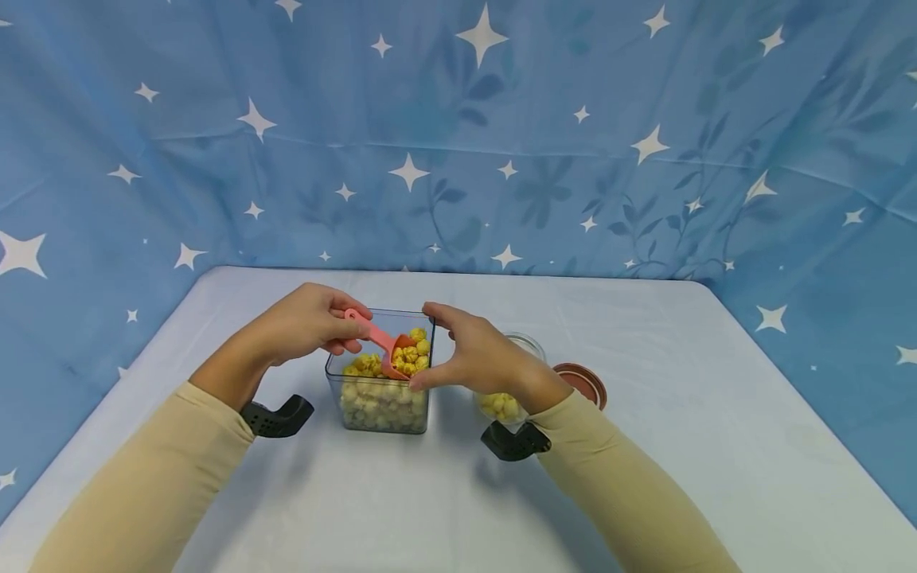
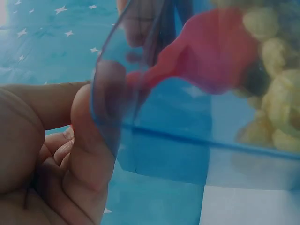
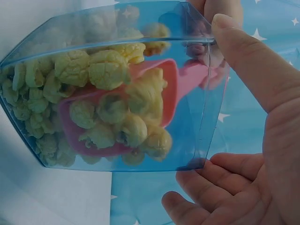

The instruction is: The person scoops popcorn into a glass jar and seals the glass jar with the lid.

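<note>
Pink scoop (image 1: 387, 347), 1 clear tub (image 1: 380, 402)

Left hand (image 1: 304, 322) fingers pinched; right hand (image 1: 478, 354) spread.

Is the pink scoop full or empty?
Full. The scoop carries a heap of yellow popcorn over the clear box; the left hand holds its handle.
</note>
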`<state>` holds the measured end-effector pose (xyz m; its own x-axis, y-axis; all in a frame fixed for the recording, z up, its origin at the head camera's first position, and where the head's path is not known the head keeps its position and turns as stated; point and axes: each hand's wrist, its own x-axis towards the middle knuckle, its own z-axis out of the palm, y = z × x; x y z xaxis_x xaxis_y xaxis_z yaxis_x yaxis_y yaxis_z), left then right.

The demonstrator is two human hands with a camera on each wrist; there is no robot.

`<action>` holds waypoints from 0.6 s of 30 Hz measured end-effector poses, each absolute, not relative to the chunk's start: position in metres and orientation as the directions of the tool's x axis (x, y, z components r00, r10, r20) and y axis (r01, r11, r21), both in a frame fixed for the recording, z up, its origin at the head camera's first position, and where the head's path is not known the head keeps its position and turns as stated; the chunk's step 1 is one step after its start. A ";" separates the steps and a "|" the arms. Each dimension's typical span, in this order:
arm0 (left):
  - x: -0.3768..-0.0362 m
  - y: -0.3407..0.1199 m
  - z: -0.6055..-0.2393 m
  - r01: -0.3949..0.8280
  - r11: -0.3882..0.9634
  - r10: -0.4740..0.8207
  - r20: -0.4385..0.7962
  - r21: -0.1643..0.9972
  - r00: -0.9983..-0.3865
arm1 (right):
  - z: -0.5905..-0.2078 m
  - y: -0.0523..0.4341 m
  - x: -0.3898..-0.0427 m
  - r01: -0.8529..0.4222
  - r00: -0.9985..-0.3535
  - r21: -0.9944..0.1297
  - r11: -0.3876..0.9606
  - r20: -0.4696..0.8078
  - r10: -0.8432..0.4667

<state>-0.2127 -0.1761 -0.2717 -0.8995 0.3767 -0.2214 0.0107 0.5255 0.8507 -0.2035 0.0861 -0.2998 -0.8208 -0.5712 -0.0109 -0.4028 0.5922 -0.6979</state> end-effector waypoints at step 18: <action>-0.215 -0.188 -0.276 -0.037 0.454 0.359 -0.221 0.890 -0.907 | -0.297 0.086 -0.205 -0.373 -0.830 -0.712 0.595 -0.031 -0.557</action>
<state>-0.2150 -0.1880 -0.2758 -0.9070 0.3587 -0.2208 -0.0370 0.4543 0.8901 -0.2045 0.0862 -0.2971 -0.8296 -0.5575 -0.0313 -0.3731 0.5952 -0.7116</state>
